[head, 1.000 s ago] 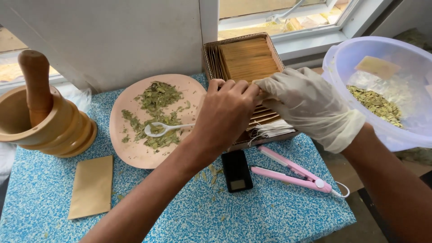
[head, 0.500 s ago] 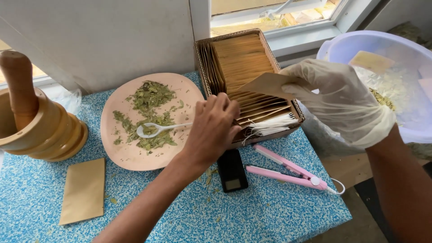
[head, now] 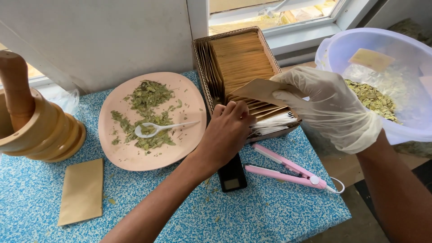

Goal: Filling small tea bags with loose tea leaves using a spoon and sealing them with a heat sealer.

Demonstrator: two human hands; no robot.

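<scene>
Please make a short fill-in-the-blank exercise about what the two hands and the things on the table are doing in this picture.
1. The right hand wears a thin, pale ______.
2. It lifts a brown paper envelope out of the cardboard ______.
3. On the pink plate, a white ______ lies among dried green leaves.
4. The bare left hand rests at the front of the box, above a small ______ scale.

Missing words: glove; box; spoon; black

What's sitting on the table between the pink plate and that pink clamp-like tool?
In the head view, a small black digital scale lies between the pink plate and the pink tool. The bare left hand and its forearm reach across above it.
</scene>
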